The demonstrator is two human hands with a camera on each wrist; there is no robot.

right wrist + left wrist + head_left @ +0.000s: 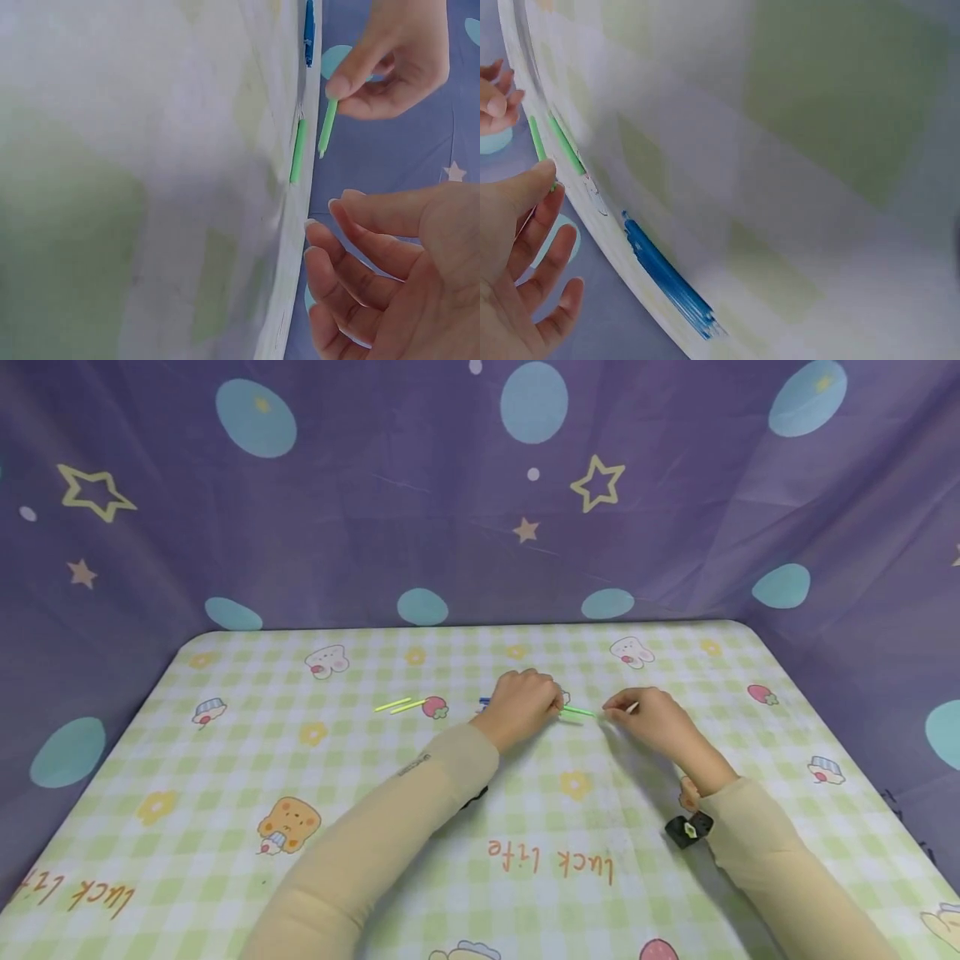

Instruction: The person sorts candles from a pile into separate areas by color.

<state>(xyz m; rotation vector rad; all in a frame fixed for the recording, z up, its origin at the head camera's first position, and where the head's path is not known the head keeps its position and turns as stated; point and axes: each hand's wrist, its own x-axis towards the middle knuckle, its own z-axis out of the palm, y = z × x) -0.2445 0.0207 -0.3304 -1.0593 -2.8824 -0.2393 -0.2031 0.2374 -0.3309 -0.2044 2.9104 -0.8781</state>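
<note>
Between thumb and forefinger my left hand (523, 703) pinches one end of a thin green stick (577, 711), held above the table and pointing right. In the right wrist view the held green stick (328, 129) has a narrow pale tip. A second green stick (298, 151) lies on the tablecloth beneath it. My right hand (651, 717) hovers just beyond the stick's free end, fingers loosely bent and holding nothing. Several blue sticks (667, 276) lie in a bunch on the cloth by my left hand, mostly hidden behind it in the head view.
Left of the hands, two yellow sticks (401, 704) lie side by side on the checked tablecloth (360, 760). A purple curtain (420, 527) with stars and blue ovals rises behind the table's far edge. A dark strap piece (688, 829) sits at my right wrist.
</note>
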